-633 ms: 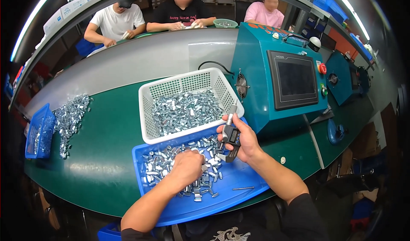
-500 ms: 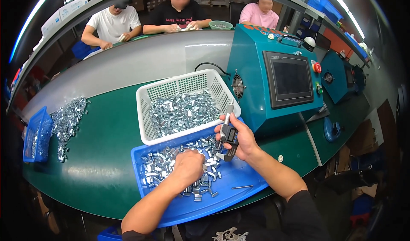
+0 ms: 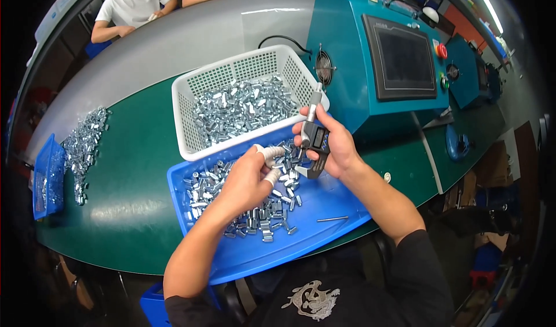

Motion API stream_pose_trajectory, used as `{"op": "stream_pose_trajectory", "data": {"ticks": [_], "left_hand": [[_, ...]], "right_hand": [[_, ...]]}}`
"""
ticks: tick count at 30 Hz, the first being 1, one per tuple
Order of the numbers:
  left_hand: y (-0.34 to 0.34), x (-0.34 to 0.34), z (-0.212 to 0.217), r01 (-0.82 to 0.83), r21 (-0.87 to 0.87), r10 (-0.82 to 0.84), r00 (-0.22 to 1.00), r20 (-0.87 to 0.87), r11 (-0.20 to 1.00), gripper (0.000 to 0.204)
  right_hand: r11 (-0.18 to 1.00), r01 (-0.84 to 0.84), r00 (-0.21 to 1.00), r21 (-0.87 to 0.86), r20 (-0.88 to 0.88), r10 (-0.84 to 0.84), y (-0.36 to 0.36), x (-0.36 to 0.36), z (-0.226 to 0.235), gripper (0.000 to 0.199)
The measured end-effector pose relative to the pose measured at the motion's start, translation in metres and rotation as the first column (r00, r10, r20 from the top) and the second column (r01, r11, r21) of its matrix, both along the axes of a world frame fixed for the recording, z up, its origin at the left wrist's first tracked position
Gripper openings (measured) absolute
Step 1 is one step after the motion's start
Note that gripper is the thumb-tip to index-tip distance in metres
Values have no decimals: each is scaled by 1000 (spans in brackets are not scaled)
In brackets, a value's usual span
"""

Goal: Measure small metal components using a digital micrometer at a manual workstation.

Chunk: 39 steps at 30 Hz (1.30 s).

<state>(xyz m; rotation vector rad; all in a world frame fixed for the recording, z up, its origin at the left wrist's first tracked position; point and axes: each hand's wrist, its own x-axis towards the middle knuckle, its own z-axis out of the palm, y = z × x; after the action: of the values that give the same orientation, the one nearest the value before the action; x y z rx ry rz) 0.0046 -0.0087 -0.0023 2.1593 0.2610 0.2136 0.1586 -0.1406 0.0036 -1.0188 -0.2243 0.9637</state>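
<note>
Pile (image 3: 86,141): loose metal parts beside a blue bin (image 3: 48,179) near the worktop's (image 3: 133,217) left edge, where a knock could scatter them.
Left hand (image 3: 244,179): covered fingers (image 3: 271,152) curl over metal pieces (image 3: 263,217) in the blue tray's (image 3: 318,199) left half; whether they pinch one cannot be told.
Tray: reaches the worktop's near edge; leaning weight could tip it.
Right hand (image 3: 341,148): wraps a micrometer (image 3: 315,134) toward the tray's far edge; a slackened hold could drop it.
</note>
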Motion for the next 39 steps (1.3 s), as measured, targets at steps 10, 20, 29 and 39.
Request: {"op": "stream_pose_trajectory", "data": {"ticks": [10,20,29,39], "left_hand": [[-11,0,0,-86,-687,110,994,-10,721,21],[-30,1,-4,-171,-806,235,971,-40,567,23],[-29,1,-2,-147,-813,190,981,-45,563,25],[-31,0,0,-149,-840,184,981,-60,522,21]], "right_hand": [[999,-11,998,43,-69,13,-6,-6,6,40],[989,-22,993,146,-109,38,-7,-6,6,41],[980,-9,991,198,-128,35,-9,-7,8,42],[989,8,995,147,-97,6,-9,-10,11,30]]}}
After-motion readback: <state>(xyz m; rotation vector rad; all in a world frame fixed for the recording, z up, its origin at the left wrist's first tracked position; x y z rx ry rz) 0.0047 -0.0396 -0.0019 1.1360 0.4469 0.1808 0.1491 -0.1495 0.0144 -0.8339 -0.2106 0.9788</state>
